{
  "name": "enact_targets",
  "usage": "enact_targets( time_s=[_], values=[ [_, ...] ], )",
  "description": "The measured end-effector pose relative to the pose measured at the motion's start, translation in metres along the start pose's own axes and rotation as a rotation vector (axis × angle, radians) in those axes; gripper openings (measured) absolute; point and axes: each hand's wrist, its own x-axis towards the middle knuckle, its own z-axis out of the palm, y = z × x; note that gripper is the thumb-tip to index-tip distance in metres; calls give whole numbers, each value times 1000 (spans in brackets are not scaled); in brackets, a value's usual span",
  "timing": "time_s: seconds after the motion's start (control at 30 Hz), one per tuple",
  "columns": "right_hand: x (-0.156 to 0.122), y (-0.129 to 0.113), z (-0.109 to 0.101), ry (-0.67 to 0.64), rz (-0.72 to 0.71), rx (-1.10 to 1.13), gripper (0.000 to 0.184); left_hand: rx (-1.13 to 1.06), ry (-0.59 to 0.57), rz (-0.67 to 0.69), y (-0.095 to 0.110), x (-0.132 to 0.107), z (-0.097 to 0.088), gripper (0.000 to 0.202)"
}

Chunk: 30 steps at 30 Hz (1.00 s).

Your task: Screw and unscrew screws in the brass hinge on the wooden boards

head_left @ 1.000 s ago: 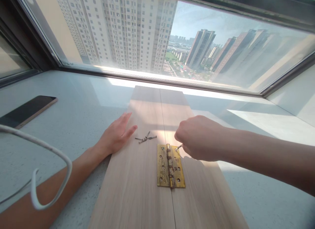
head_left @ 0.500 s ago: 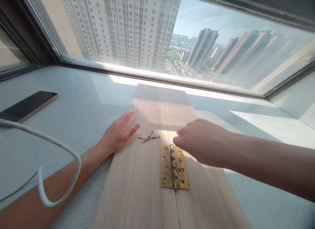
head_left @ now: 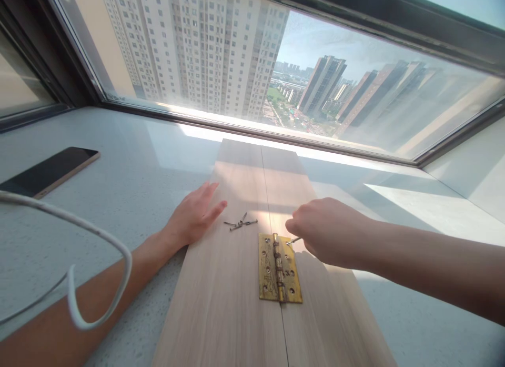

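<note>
A brass hinge with worn patches lies flat over the seam between two pale wooden boards. My right hand is closed in a fist just beyond its upper right corner. From under that fist comes a thin metal shaft, seemingly a screwdriver, its tip at the hinge's upper right hole; the fist hides the handle. My left hand rests at the left board's edge, fingers apart, holding nothing. Several loose screws lie in a small pile between my left hand and the hinge.
A smartphone lies on the speckled white sill at left. A white cable loops in front of my left forearm. Beyond the boards' far end stands a dark-framed window, with tall buildings outside.
My right fist has shifted slightly to the right, and more of the metal shaft shows at the hinge. The view has tilted a little. My left hand keeps its place on the board.
</note>
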Motion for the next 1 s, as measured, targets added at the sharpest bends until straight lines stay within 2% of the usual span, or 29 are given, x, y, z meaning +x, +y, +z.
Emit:
enact_targets(
  time_s=[0.1,0.17,0.23,0.33,0.43,0.5,0.6,0.8,0.9,1.0],
  values=[
    [-3,-1,3,80,-170,-84,23,2,0,3,-1,0,0,67],
    [-1,-3,2,61,-220,-95,23,4,-1,2,-1,0,0,67],
    [3,-4,-1,-11,-150,-66,21,5,-6,-7,-1,0,0,68],
    [8,-4,-7,-111,69,57,14,10,-13,-16,-1,0,0,68],
    [5,-1,-11,-114,169,236,14,14,-7,-15,-1,0,0,67],
    [0,2,-12,-86,182,350,23,12,-3,-11,-2,0,0,66],
    [-7,4,-10,-28,181,482,26,11,0,-5,-2,0,1,66],
    [-10,8,0,159,-1,578,18,8,3,1,-2,0,0,65],
    [-13,10,7,153,8,603,12,9,13,11,-2,0,0,63],
    [-18,11,18,129,70,676,23,19,10,2,-1,0,-1,63]
  ],
)
